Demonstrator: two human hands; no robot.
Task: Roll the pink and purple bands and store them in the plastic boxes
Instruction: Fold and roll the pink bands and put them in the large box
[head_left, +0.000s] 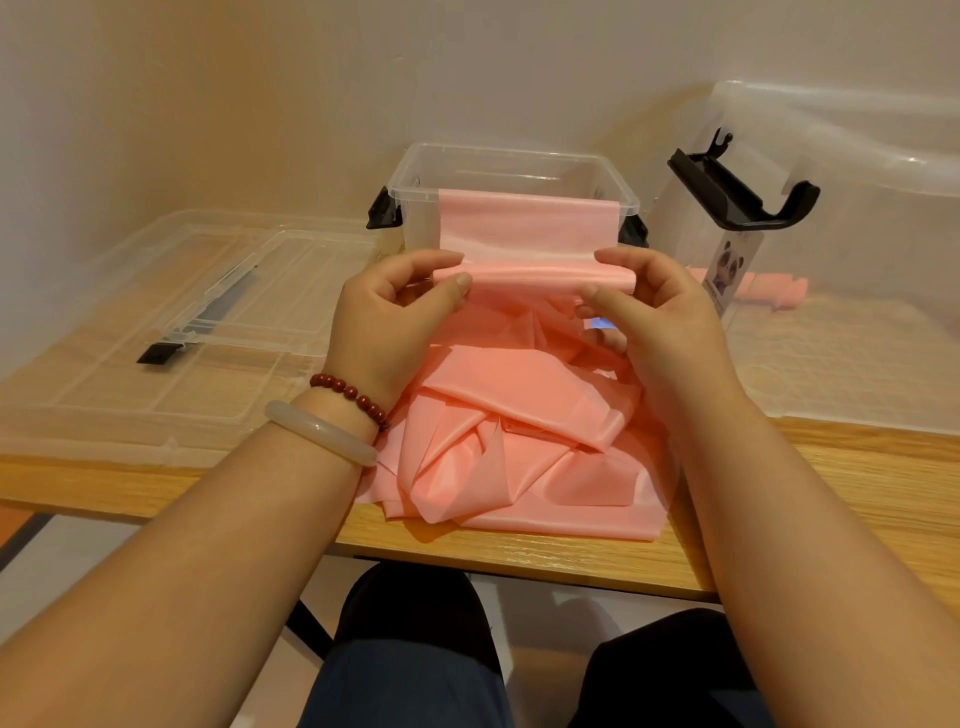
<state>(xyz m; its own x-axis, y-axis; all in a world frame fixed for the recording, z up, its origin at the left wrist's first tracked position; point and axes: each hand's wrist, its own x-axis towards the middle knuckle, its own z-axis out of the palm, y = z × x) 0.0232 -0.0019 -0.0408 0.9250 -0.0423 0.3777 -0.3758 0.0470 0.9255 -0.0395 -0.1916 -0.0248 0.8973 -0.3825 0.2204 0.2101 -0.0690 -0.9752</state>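
Worktop (831, 467): open clear box (511, 151) at 12 o'clock, lid (130, 364) flat at 9, second box (730, 260) at 2. Pink band (519, 415) heaped at centre, one end up against the clear box's near wall. Left hand (395, 317) and right hand (660, 317) pinch its rolled fold, fingers curled.

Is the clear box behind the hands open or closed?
Open: the clear plastic box has no lid on its rim, and the pink band drapes over its front edge.

A wooden tabletop (519, 558) carries a flat clear lid (171, 332) at left, an open clear box (415, 228) at the back and a second box (857, 171) at right. A crumpled pink band (519, 457) lies heaped near its front edge.
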